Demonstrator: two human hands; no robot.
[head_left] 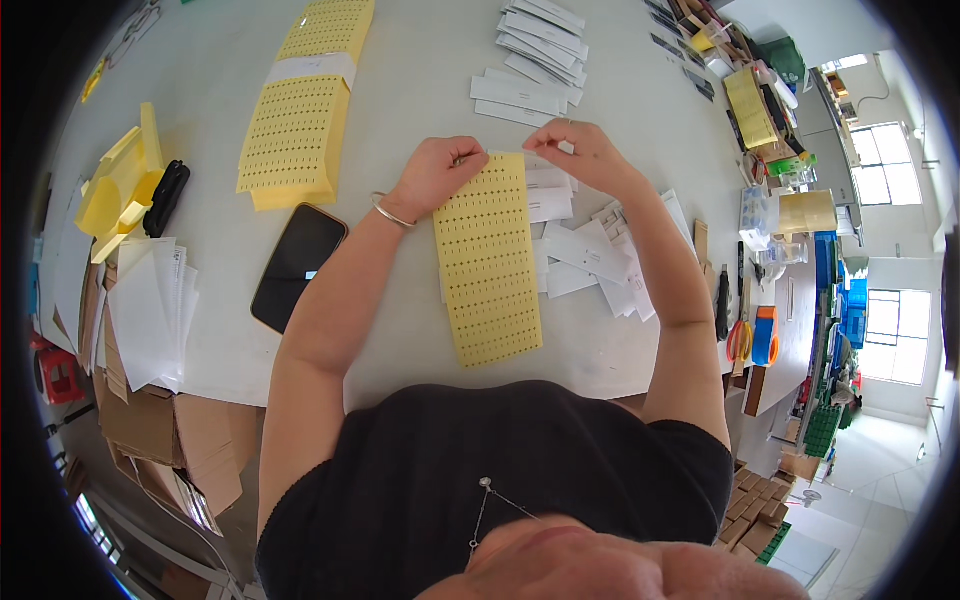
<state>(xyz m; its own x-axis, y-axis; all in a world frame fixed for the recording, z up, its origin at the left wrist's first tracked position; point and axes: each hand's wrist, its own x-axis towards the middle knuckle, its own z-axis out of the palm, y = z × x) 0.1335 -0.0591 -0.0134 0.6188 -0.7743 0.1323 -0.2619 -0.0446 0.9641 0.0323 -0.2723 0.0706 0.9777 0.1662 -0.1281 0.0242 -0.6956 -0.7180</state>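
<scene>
A long yellow sheet (488,265) with rows of small dark marks lies on the table before me, its near end toward my body. My left hand (443,172), with a bangle at the wrist, is closed at the sheet's far left corner, thumb and forefinger pinched on its edge. Just beyond the far right corner, my right hand (582,153) holds its fingertips together; whatever is between them is too small to make out. White printed slips (590,252) lie scattered under my right forearm, and some are partly covered by the sheet.
A banded stack of yellow sheets (300,120) lies far left, with a phone (298,266) nearer me. White slips (540,50) are piled at the far side. Left stand a yellow folded box (122,180) and white papers (150,310); right, tape rolls (765,337).
</scene>
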